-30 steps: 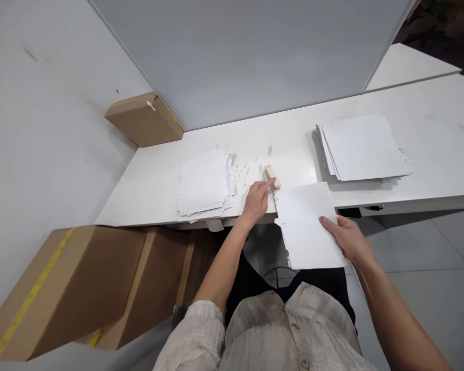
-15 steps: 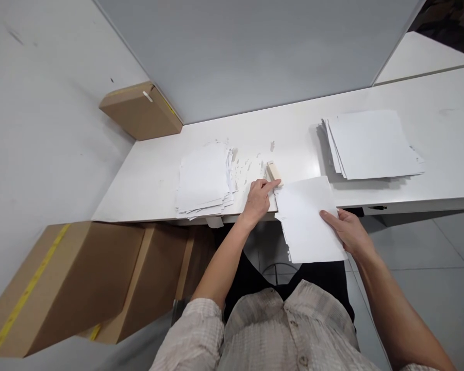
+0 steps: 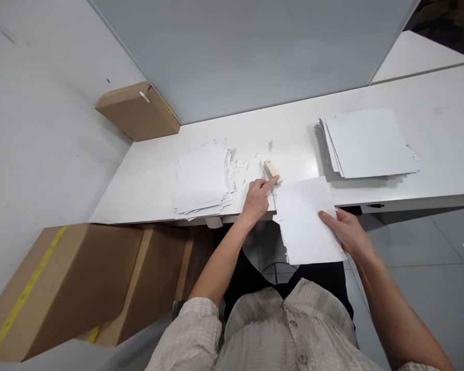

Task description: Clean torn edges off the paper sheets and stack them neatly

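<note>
A small cream stapler [image 3: 271, 169] lies on the white table, its near end at the top left corner of a sheaf of white paper [image 3: 305, 221]. My left hand [image 3: 255, 201] has its index finger stretched onto that near end, while the other fingers are curled; its thumb is hard to make out. My right hand [image 3: 348, 229] grips the sheaf's right edge, thumb on top and fingers underneath. The sheaf's left edge is ragged, and most of it overhangs the table's front edge above my lap.
Left of my hands is a stack of white paper [image 3: 201, 178]; a larger stack [image 3: 367, 144] sits at the right. Scuff marks dot the table [image 3: 294, 139]. A cardboard box [image 3: 139, 113] stands in the back left corner, with larger boxes [image 3: 88, 273] below left. A grey panel [image 3: 255, 51] rises behind.
Both hands, the sheaf and the stapler keep nearly the same positions. The whole view has shifted slightly.
</note>
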Demonstrator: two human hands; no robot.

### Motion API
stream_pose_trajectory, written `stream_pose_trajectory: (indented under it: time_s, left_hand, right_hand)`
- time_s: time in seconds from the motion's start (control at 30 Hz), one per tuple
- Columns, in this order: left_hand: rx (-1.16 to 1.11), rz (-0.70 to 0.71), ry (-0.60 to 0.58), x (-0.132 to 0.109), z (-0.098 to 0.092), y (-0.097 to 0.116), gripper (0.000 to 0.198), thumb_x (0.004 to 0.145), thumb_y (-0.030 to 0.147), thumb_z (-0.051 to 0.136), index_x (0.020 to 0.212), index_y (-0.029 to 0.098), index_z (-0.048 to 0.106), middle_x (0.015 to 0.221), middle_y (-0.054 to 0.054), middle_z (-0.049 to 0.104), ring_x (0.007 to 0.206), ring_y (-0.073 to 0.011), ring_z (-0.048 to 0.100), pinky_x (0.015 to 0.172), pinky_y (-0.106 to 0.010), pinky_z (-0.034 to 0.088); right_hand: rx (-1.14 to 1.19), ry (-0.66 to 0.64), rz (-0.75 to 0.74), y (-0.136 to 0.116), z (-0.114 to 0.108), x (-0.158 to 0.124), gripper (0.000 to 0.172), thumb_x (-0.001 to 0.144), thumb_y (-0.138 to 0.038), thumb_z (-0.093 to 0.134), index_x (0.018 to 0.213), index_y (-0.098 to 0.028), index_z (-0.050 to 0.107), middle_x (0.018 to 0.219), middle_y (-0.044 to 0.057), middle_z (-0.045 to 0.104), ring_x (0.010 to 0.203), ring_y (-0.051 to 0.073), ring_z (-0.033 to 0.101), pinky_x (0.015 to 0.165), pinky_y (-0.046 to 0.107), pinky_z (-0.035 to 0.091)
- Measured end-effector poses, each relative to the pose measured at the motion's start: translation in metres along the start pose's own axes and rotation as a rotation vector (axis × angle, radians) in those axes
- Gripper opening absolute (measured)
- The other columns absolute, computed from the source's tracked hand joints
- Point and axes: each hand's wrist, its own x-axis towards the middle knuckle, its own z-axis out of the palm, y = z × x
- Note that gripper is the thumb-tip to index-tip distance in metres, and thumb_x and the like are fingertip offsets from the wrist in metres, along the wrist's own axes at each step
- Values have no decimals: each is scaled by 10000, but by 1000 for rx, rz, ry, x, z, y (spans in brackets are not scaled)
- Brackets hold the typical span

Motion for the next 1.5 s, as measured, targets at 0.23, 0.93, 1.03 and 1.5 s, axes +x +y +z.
stream_pose_trajectory:
  time_s: [0.23, 0.93, 1.03, 1.5]
  left_hand:
    - [-172, -56, 87, -1, -2, -3, 515, 896, 111, 262, 1392, 247, 302, 992, -68, 577, 928, -172, 507, 854, -325, 423]
    - [-148, -46, 195, -3, 3, -1, 437, 872, 91, 306, 1287, 159, 426, 998, -84, 611, 948, -166, 546, 867, -325, 458]
    - [-93, 23, 247, -16, 1, 8, 385, 887, 105, 307, 1221, 166, 489, 983, -83, 624, 959, -167, 546, 865, -332, 464]
    - [364, -165, 134, -83, -123, -106, 391, 843, 478, 527, 1099, 191, 591, 1138, -78, 606, 1068, -253, 536, 929, -450, 445]
  right_hand:
    - [-86, 51, -1, -19, -27, -36, 342, 685, -405, 712, 940, -190, 636, 750, 40, 715, 607, 203, 672, 482, 270, 535]
    - [-931, 643, -522, -154, -69, 29, 388, 832, -446, 516, 1147, -226, 569, 945, 101, 638, 805, 219, 565, 729, 387, 399]
    - [-900, 426, -670, -106, -26, 3, 280, 827, -363, 559, 1068, -235, 625, 844, 62, 644, 645, 166, 533, 687, 341, 415]
    - [-437, -269, -326, 65, 73, -26, 282, 777, -445, 573, 896, -214, 682, 675, 12, 620, 518, 134, 478, 467, 237, 369]
